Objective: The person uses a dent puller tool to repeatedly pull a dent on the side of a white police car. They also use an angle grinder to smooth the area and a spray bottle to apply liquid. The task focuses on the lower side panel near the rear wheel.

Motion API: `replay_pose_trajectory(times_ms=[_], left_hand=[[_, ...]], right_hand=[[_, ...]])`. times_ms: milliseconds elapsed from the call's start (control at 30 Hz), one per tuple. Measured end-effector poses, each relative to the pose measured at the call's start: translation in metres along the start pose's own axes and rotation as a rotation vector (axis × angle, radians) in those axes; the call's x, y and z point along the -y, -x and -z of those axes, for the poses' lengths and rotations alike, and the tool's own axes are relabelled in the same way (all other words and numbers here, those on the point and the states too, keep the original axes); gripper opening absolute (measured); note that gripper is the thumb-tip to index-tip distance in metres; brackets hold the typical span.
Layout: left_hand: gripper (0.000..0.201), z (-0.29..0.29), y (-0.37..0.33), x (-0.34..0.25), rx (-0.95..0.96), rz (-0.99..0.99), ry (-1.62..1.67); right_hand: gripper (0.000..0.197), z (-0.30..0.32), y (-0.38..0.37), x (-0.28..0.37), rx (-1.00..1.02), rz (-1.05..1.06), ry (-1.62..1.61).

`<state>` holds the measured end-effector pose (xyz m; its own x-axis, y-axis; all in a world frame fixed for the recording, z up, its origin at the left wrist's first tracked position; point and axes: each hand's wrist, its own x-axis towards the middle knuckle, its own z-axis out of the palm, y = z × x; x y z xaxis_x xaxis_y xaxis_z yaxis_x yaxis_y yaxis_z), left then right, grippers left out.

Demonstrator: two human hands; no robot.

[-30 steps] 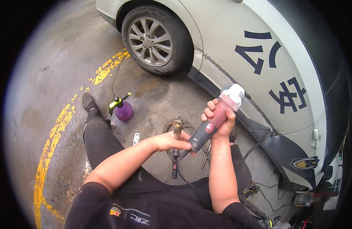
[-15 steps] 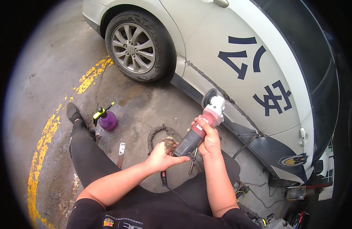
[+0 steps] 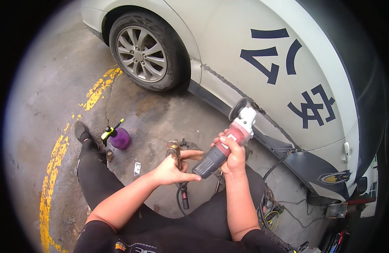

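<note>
My right hand [image 3: 233,157] is wrapped around the red and grey body of an angle grinder [image 3: 222,147]. The grinder tilts up to the right, its white head and round dark disc [image 3: 239,109] close to the car's lower side. My left hand [image 3: 173,169] is open beside the grinder's rear end, fingers and thumb apart; whether the thumb touches it I cannot tell. A brass-coloured metal clamp [image 3: 174,150] shows right by the left fingers, and whether they bear it is unclear. A rough dark seam [image 3: 228,86] runs along the white car's [image 3: 219,46] lower side.
The car's rear wheel [image 3: 141,52] stands at upper left. A purple spray bottle [image 3: 119,138] is on the concrete floor near my left foot [image 3: 82,131]. Cables [image 3: 270,177] trail on the right, and a black lead with a red-marked connector [image 3: 185,199] hangs below my left hand.
My left hand has drawn slightly left, its fingers now stretched apart from the grinder's rear. The right hand and grinder appear a little farther right, as the view has shifted too.
</note>
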<state>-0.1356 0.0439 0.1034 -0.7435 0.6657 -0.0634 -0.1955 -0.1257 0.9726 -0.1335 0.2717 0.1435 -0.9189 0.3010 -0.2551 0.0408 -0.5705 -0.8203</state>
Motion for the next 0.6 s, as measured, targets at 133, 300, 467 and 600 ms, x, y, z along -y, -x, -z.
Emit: replay_pose_trajectory(times_ms=[133,300,467,600], left_hand=[[0.038,0.007,-0.022,0.011,-0.252,-0.031,0.115],[0.056,0.007,-0.049,0.027,-0.405,0.049,-0.062],[0.053,-0.004,-0.058,0.031,-0.395,0.035,-0.092],[0.05,-0.003,-0.064,0.033,-0.412,-0.012,-0.089]], right_hand=[[0.037,-0.001,-0.006,0.035,0.03,0.192,0.329],[0.031,-0.029,0.004,0.072,0.115,0.235,0.808],[0.036,-0.074,0.029,0.089,0.16,0.482,1.187],[0.042,-0.103,0.043,0.087,0.139,0.438,1.408]])
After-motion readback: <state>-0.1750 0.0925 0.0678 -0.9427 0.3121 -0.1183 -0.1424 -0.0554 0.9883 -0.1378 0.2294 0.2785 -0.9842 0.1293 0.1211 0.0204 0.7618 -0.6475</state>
